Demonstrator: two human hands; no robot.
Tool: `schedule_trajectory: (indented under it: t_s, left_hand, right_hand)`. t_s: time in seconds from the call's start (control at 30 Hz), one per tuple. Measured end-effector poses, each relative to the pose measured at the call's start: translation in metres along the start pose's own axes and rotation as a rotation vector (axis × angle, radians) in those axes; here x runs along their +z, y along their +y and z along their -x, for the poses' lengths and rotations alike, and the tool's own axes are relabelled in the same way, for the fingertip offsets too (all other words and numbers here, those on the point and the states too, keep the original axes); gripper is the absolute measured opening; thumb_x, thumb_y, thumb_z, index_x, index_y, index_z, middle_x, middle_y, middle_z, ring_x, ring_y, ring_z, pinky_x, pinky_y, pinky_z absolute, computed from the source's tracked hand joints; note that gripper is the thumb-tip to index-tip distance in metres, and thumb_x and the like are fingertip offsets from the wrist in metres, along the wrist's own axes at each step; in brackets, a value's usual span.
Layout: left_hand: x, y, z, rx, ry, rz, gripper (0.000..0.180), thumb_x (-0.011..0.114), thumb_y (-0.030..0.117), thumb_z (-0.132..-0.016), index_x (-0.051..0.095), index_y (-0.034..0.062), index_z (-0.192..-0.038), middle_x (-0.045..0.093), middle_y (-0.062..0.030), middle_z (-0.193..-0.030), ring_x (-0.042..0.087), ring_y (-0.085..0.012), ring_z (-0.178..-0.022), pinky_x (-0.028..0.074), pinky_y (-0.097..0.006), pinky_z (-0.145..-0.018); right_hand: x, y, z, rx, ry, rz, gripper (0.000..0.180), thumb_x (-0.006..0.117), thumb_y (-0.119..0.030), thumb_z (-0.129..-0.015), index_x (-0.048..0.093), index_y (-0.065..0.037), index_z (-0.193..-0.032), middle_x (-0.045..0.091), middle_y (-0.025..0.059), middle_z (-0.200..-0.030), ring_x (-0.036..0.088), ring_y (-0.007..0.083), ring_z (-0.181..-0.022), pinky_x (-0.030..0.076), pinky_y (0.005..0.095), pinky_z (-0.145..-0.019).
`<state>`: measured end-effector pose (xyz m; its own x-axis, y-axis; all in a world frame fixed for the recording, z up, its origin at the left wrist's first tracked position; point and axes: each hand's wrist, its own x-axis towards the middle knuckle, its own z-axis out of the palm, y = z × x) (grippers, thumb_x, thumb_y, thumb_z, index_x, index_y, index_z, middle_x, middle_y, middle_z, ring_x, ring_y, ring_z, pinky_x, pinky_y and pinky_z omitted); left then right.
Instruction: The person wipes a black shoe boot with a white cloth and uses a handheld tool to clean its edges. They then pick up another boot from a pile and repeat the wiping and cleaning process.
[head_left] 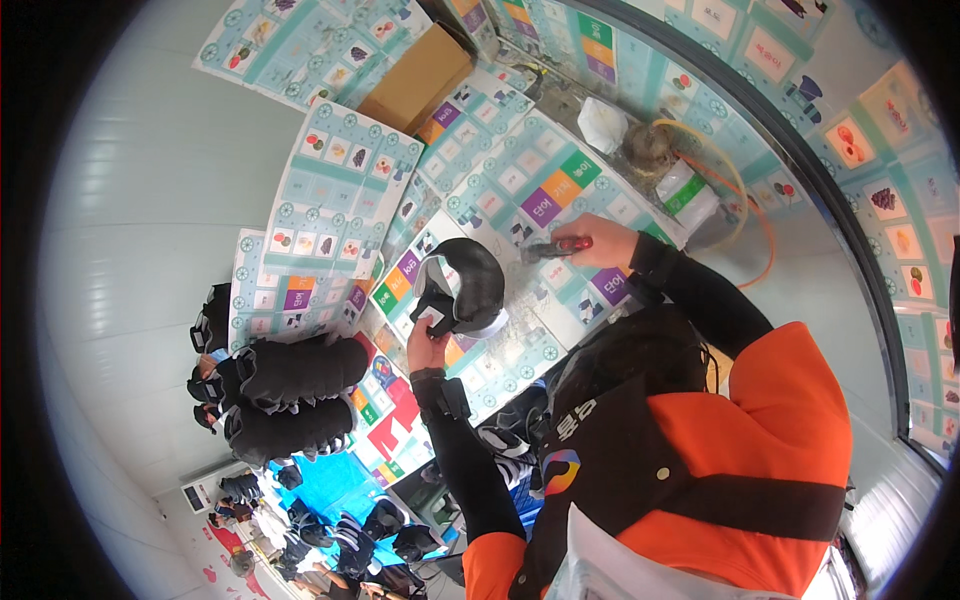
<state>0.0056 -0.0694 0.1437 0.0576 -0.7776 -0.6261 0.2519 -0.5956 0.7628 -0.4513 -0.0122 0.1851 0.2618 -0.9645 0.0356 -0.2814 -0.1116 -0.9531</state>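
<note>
Over the work table, my left hand grips the near edge of a black, curved, cap-like piece with a pale inner side. A small white label shows beside my fingers. To the right of that piece and apart from it, my right hand is closed round a small red-handled tool. Its dark grey head points left, toward the black piece. The exact kind of tool is too blurred to tell.
Left of the table stand long nested stacks of black caps. A cardboard box lies at the back. White bags and an orange hose are at the right. People and more black items surround a blue surface lower left.
</note>
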Motion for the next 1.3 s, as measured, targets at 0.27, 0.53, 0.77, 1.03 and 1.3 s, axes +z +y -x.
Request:
schedule_trajectory:
  t_s: [0.27, 0.53, 0.77, 1.03, 1.3]
  left_hand:
    - [-0.013, 0.012, -0.011, 0.021, -0.150, -0.163, 0.025, 0.059, 0.014, -0.094, 0.059, -0.0013, -0.114, 0.066, -0.0121, -0.107, 0.069, -0.0268, -0.097, 0.059, -0.039, -0.078]
    - [-0.018, 0.014, -0.003, 0.014, -0.179, -0.034, 0.027, 0.058, 0.011, -0.095, 0.058, -0.0013, -0.119, 0.066, -0.0114, -0.109, 0.068, -0.0266, -0.099, 0.059, -0.038, -0.082]
    - [-0.025, 0.021, 0.008, 0.089, -0.216, -0.200, 0.030, 0.060, 0.011, -0.096, 0.061, -0.0016, -0.123, 0.068, -0.0082, -0.109, 0.067, -0.0201, -0.100, 0.054, -0.032, -0.088]
    - [0.010, 0.029, 0.007, 0.322, -0.185, -0.698, 0.035, 0.061, 0.012, -0.095, 0.064, -0.0014, -0.128, 0.070, -0.0047, -0.112, 0.064, -0.0138, -0.101, 0.049, -0.028, -0.092]
    - [0.018, 0.032, -0.004, 0.409, -0.268, -0.823, 0.035, 0.061, 0.012, -0.093, 0.064, -0.0022, -0.125, 0.071, -0.0079, -0.106, 0.065, -0.0133, -0.095, 0.050, -0.028, -0.087]
  right_hand:
    - [-0.001, -0.019, -0.001, -0.091, -0.144, 0.014, 0.035, 0.066, -0.010, -0.074, 0.065, -0.002, -0.108, 0.065, 0.0153, -0.078, 0.064, 0.0323, -0.073, 0.048, 0.0379, -0.069]
    - [-0.014, -0.015, 0.001, -0.022, -0.155, 0.077, 0.031, 0.064, -0.012, -0.074, 0.065, -0.004, -0.104, 0.064, 0.0169, -0.077, 0.064, 0.0339, -0.074, 0.046, 0.0402, -0.068]
    - [-0.006, -0.016, 0.000, -0.080, -0.097, 0.080, 0.027, 0.064, -0.012, -0.074, 0.066, -0.004, -0.100, 0.066, 0.0154, -0.078, 0.064, 0.0340, -0.073, 0.045, 0.0398, -0.066]
    - [-0.005, -0.028, -0.007, -0.104, -0.242, 0.139, 0.026, 0.066, -0.013, -0.075, 0.066, -0.004, -0.099, 0.065, 0.0132, -0.076, 0.063, 0.0318, -0.069, 0.044, 0.0392, -0.064]
    - [-0.003, -0.035, -0.013, -0.140, -0.278, 0.130, 0.023, 0.065, -0.010, -0.074, 0.064, -0.005, -0.097, 0.063, 0.0100, -0.073, 0.059, 0.0302, -0.065, 0.043, 0.0375, -0.062]
